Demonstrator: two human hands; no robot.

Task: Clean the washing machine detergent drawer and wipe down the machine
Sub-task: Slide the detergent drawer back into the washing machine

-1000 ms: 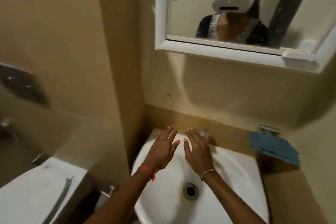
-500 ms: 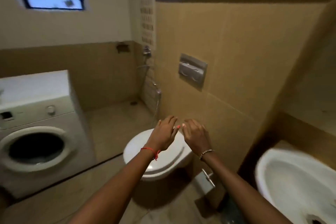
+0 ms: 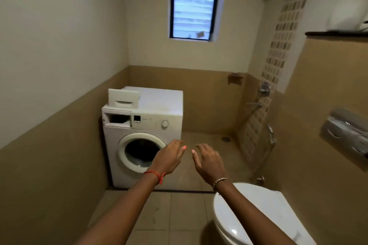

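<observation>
Drawer removal looks done: the detergent drawer [image 3: 123, 98] sits on the left front corner of the washing machine [image 3: 151, 125], above its empty slot [image 3: 118, 119]. Whether it is clean I cannot tell. In front, the left hand [image 3: 169, 157] and right hand [image 3: 207, 162] hover apart, fingers relaxed and holding nothing; no cloth is in view. Refitting the drawer and wiping the machine seem to remain

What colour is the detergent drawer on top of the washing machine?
The detergent drawer is white, like the washing machine; seen in the head view.
</observation>
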